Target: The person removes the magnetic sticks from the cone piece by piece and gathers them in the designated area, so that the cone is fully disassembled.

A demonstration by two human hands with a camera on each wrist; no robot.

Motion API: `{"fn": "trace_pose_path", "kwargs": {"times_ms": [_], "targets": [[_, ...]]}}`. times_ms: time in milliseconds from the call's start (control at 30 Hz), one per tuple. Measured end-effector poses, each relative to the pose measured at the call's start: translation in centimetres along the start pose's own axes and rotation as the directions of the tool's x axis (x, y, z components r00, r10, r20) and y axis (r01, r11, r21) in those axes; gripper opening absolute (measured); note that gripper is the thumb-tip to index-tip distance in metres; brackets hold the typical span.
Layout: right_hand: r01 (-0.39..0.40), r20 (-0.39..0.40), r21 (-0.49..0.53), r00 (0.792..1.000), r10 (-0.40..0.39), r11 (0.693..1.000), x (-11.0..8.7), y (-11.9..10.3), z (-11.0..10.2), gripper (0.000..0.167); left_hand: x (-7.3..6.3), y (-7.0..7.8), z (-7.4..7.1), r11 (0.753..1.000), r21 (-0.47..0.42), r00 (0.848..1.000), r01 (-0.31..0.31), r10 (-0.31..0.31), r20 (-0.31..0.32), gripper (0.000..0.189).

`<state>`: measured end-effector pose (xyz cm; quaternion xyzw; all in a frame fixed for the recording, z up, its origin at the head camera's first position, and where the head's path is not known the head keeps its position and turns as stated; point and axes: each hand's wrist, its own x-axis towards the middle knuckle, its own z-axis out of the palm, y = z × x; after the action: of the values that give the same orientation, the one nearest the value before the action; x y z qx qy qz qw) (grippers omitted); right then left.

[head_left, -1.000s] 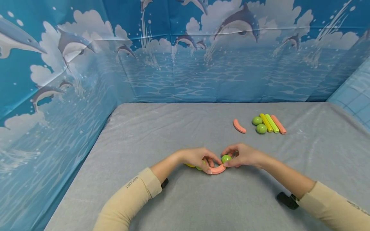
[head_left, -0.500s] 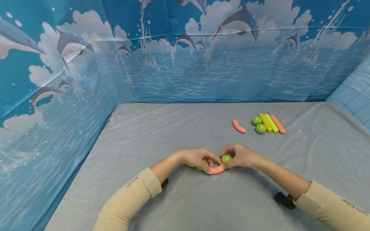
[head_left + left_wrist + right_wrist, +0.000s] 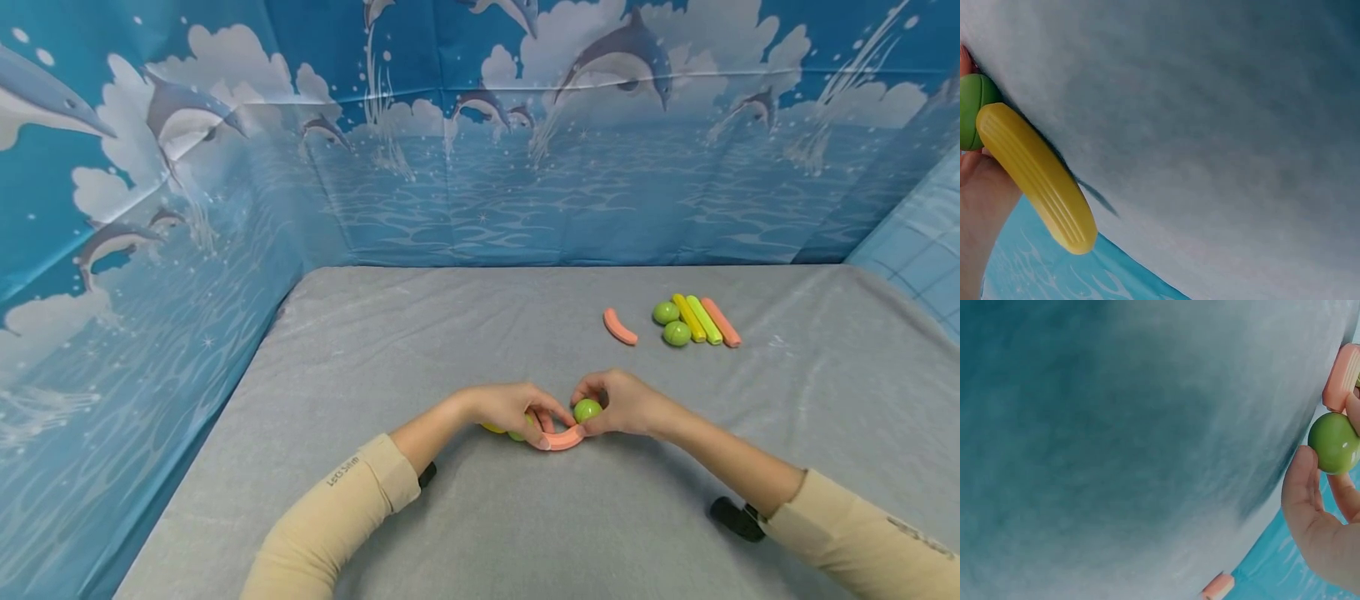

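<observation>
In the head view, my left hand (image 3: pixel 517 410) holds the left part of a salmon-pink curved stick (image 3: pixel 564 438) between thumb and fingers. My right hand (image 3: pixel 628 404) pinches a green ball (image 3: pixel 587 410) against the stick's right end. Partly hidden under the left hand are a second green ball (image 3: pixel 517 435) and a yellow curved stick (image 3: pixel 492 428). From the left wrist, the ridged yellow stick meets that ball (image 3: pixel 977 109) end on. The right wrist view has the pinched ball (image 3: pixel 1334 442) touching the end of the salmon-pink stick (image 3: pixel 1341 378).
Farther back on the grey cloth (image 3: pixel 420 333) lies another salmon-pink curved stick (image 3: pixel 620 327). To its right are two green balls (image 3: pixel 677 334), then straight sticks in yellow (image 3: pixel 690 318), lime (image 3: pixel 705 321) and salmon pink (image 3: pixel 722 322). A dolphin-print curtain (image 3: pixel 480 192) stands behind.
The right hand has shifted slightly left, its fingers closer around the green ball. The left hand and the salmon-pink curved stick stay almost where they were.
</observation>
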<state>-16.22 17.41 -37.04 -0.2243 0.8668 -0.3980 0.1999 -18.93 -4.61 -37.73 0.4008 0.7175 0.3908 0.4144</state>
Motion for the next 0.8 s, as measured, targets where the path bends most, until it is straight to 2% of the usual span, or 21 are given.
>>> {"fn": "trace_pose_path", "kwargs": {"times_ms": [233,400,667,800], "targets": [[0.041,-0.035,-0.136,0.998,-0.046,0.99,0.0,-0.7,-0.1,0.026,0.0,0.1,0.0,1.0,-0.021,1.0,0.019,-0.019,-0.005,0.043],[0.03,-0.074,-0.18,0.996,-0.044,0.983,-0.2,-0.5,-0.6,0.028,0.0,0.1,0.0,0.999,-0.042,1.0,0.026,-0.026,-0.002,0.043],[0.026,-0.07,-0.085,0.997,-0.032,0.996,-0.6,0.6,-1.2,0.032,0.1,0.1,-0.1,0.998,-0.054,1.0,0.028,-0.028,-0.003,0.045],[-0.002,-0.077,-0.043,0.997,-0.002,0.999,-1.0,1.1,-1.6,0.035,0.1,0.1,-0.1,0.997,-0.069,0.999,0.037,-0.037,-0.001,0.045]]}}
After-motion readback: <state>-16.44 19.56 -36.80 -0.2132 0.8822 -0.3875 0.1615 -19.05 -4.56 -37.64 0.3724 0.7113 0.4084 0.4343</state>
